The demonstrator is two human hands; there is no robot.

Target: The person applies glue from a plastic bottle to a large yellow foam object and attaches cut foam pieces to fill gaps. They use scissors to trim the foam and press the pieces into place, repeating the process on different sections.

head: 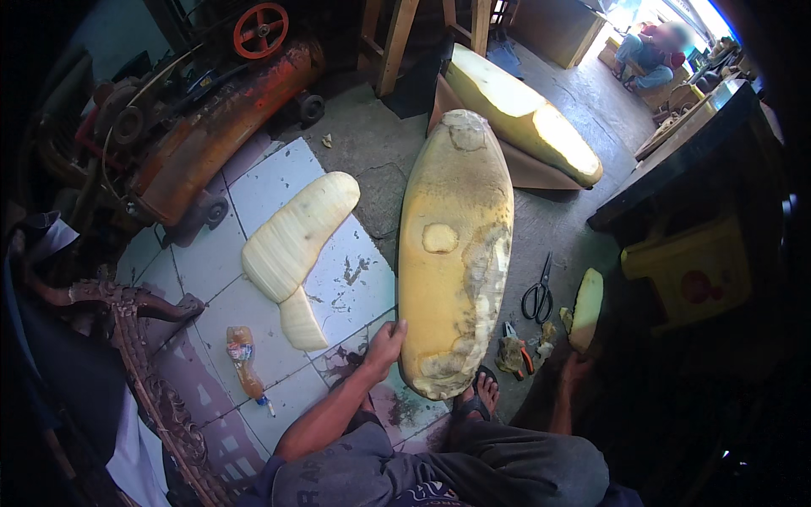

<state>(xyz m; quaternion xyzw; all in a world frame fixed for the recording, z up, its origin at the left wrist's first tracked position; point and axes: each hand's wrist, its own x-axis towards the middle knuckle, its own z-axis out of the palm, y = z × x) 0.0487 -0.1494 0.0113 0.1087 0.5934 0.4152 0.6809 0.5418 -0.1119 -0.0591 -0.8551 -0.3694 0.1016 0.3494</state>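
Note:
My left hand (385, 347) grips the lower left edge of a long, worn yellow foam seat pad (437, 298), which stands between my feet and has ragged, stained patches. Low on the right, my right hand (575, 367) is in shadow at the lower end of a thin foam offcut (587, 304); whether its fingers hold the piece is unclear. Black-handled scissors (538, 301) and pliers with orange and black handles (523, 355) lie between the pad and that hand, near small foam scraps (509, 353). A flat, pale foam piece (301, 237) rests on the tiles at left.
Behind the pad lies another foam-topped seat (519, 104) with a brown cover. An orange compressor tank (222, 133) stands upper left. A plastic bottle (242, 361) lies near a carved wooden frame (149, 380). At right are a dark table (684, 146) and yellow stool (690, 266). A person (652, 54) sits far off.

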